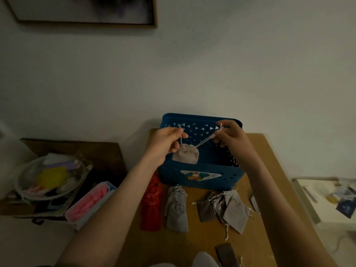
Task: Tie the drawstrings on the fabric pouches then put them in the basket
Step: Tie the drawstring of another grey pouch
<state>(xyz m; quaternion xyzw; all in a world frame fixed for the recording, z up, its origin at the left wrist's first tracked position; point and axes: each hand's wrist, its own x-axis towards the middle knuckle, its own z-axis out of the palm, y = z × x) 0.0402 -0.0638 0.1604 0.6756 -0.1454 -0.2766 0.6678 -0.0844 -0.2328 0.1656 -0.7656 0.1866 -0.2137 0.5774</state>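
Observation:
A small beige pouch (185, 155) hangs over the blue plastic basket (200, 178), its mouth gathered tight. My left hand (166, 141) pinches one white drawstring end just above the pouch. My right hand (229, 134) pinches the other drawstring, pulled taut up and to the right. On the wooden table (269, 189) in front of the basket lie a red pouch pile (151, 205), a stack of grey pouches (176, 208) and a spread of grey and brown pouches (223, 208).
A dark pouch (226, 254) and a pale one (204, 259) lie at the table's near edge. To the left, a lower table holds a clear bowl of items (50, 176) and a pink-filled box (89, 203). A tray (327, 197) sits to the right.

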